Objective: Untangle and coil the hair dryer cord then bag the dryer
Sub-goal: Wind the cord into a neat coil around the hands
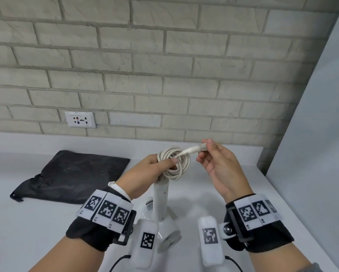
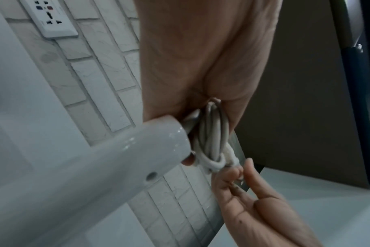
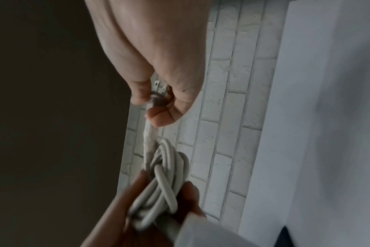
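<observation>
Hair dryer cord (image 1: 174,163) sits coiled in the left hand (image 1: 155,167), above the dryer (image 1: 160,203). Right hand (image 1: 221,167) pinches the plug (image 1: 201,147). Black bag (image 1: 70,175) lies left of the dryer on the desk (image 1: 37,222).

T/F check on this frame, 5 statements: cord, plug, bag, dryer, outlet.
1. The left hand grips the coiled white cord at the end of the white hair dryer's handle. True.
2. The right hand is idle. False: it pinches the white plug, the cord end passing through the coil.
3. The dryer is already inside the black fabric bag. False: the bag lies flat on the white countertop, off to the left, with the dryer outside it.
4. The plug sits in the white wall outlet. False: the outlet has nothing plugged in.
5. The dryer's handle points up, away from the counter. True.
</observation>
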`<state>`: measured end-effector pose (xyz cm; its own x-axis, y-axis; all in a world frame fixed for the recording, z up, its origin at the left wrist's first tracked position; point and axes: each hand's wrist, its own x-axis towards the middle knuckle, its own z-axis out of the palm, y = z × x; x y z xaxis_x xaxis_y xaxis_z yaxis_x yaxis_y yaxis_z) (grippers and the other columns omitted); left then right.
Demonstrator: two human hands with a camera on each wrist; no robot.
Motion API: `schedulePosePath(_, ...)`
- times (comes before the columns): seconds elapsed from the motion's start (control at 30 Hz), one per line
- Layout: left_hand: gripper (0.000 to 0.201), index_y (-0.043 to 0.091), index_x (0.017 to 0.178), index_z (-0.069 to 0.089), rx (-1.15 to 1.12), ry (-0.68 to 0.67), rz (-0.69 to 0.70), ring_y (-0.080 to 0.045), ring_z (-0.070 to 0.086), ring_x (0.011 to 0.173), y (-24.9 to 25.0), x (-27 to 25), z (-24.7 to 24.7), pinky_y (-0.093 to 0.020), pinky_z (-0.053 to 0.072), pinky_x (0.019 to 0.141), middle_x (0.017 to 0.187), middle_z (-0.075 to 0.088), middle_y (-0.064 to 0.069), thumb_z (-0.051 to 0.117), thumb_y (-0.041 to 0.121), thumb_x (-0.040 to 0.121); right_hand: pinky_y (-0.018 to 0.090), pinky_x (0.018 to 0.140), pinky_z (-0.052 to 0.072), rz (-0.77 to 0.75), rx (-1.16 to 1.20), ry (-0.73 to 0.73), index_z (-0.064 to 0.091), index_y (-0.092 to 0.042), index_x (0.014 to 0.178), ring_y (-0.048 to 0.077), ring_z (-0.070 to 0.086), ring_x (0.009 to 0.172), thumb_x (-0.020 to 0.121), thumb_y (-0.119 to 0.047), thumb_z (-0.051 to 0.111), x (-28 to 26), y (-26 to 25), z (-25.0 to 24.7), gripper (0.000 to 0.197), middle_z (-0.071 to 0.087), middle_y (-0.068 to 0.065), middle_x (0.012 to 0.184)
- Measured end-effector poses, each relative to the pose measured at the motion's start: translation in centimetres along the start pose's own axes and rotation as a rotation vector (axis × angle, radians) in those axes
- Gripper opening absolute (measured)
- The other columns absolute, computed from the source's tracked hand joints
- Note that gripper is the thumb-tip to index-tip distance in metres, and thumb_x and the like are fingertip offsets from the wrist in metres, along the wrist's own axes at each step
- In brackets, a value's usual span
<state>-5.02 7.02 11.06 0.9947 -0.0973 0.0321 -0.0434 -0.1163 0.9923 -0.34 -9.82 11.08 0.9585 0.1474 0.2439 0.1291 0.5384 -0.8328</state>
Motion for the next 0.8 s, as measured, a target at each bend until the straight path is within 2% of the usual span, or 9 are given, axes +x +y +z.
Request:
schedulePosePath(0.03,0.032,0.003,0.102,0.065,-0.01,0.009,0.013,-0.019,0.054,0.089,0.0,0.0,0.1,-0.029,0.039,0.081,0.093,0.062,-0.009,0.057,0.03,0.086,0.02,0.06,0.051,0.02,-0.007,-0.029,0.058,-0.01,0.091,0.009,0.057,0.062,0.084,-0.017,0.056,-0.1,0.2,0.3,0.01,0.06,-0.001,0.068)
schedulePosePath(0.07,0.028,0.003,0.104,0.064,-0.018,0.013,0.03,-0.018,0.056,0.089,0.1,0.1,0.2,-0.027,0.042,0.079,0.094,0.063,-0.01,0.055,0.025,0.089,0.023,0.064,0.05,0.034,-0.045,-0.074,0.055,-0.012,0.1,0.011,0.058,0.069,0.08,-0.017,0.06,-0.2,0.6,0.4,0.021,0.061,0.001,0.077)
schedulePosePath(0.17,0.024,0.004,0.108,0.062,0.017,-0.002,0.074,-0.009,0.06,0.073,0.1,0.2,0.5,-0.014,0.045,0.059,0.086,0.065,-0.008,0.052,0.018,0.092,0.029,0.08,0.051,0.119,-0.299,-0.272,0.048,-0.019,0.118,0.019,0.062,0.09,0.067,-0.015,0.073,-0.7,1.6,1.0,0.056,0.06,0.014,0.106)
schedulePosePath(0.23,0.022,0.006,0.108,0.062,0.04,-0.013,0.071,-0.003,0.06,0.066,0.3,0.1,0.6,-0.013,0.044,0.055,0.08,0.064,-0.005,0.048,0.016,0.094,0.028,0.08,0.054,0.122,-0.414,-0.381,0.056,-0.009,0.115,0.019,0.064,0.093,0.072,-0.004,0.071,-0.9,1.4,1.2,0.046,0.063,0.013,0.105)
schedulePosePath(0.33,0.021,0.01,0.103,0.064,0.03,-0.01,0.027,-0.017,0.063,0.086,0.7,0.0,0.6,-0.029,0.047,0.075,0.094,0.067,-0.012,0.047,0.012,0.093,0.026,0.073,0.054,0.118,-0.492,-0.466,0.061,0.0,0.105,0.019,0.065,0.087,0.075,0.002,0.068,-0.7,0.6,1.2,0.031,0.066,0.012,0.094)
schedulePosePath(0.43,0.021,0.005,0.103,0.064,-0.019,-0.008,-0.018,-0.027,0.061,0.098,0.9,0.1,0.5,-0.038,0.046,0.089,0.102,0.066,-0.018,0.05,0.011,0.089,0.022,0.067,0.053,0.077,-0.594,-0.437,0.063,-0.006,0.099,0.014,0.065,0.079,0.074,-0.005,0.061,-0.5,0.8,1.5,0.025,0.066,0.007,0.086)
schedulePosePath(0.57,0.033,-0.003,0.106,0.063,-0.05,-0.048,-0.018,-0.029,0.059,0.101,0.5,0.2,0.0,-0.04,0.043,0.095,0.106,0.064,-0.022,0.058,0.02,0.082,0.033,0.073,0.056,0.141,-0.499,-0.3,0.06,-0.009,0.099,0.017,0.064,0.078,0.084,0.001,0.054,-0.5,1.9,1.0,0.019,0.066,0.009,0.085)
schedulePosePath(0.7,0.07,-0.008,0.106,0.057,-0.011,-0.002,0.043,-0.026,0.051,0.091,0.0,0.1,0.0,-0.042,0.037,0.085,0.104,0.058,-0.035,0.065,0.05,0.068,0.025,0.069,0.055,0.19,-0.327,-0.273,0.055,-0.005,0.108,0.012,0.064,0.079,0.086,0.005,0.051,-0.6,2.6,0.3,0.025,0.065,0.004,0.087)
schedulePosePath(0.8,0.084,-0.01,0.108,0.051,0.063,0.012,0.075,-0.021,0.048,0.085,0.0,-0.2,0.6,-0.039,0.039,0.079,0.089,0.056,-0.015,0.057,0.062,0.066,0.025,0.071,0.054,0.183,-0.304,-0.32,0.055,-0.013,0.106,0.009,0.064,0.08,0.086,0.005,0.051,-0.9,2.8,0.1,0.027,0.066,-0.002,0.086)
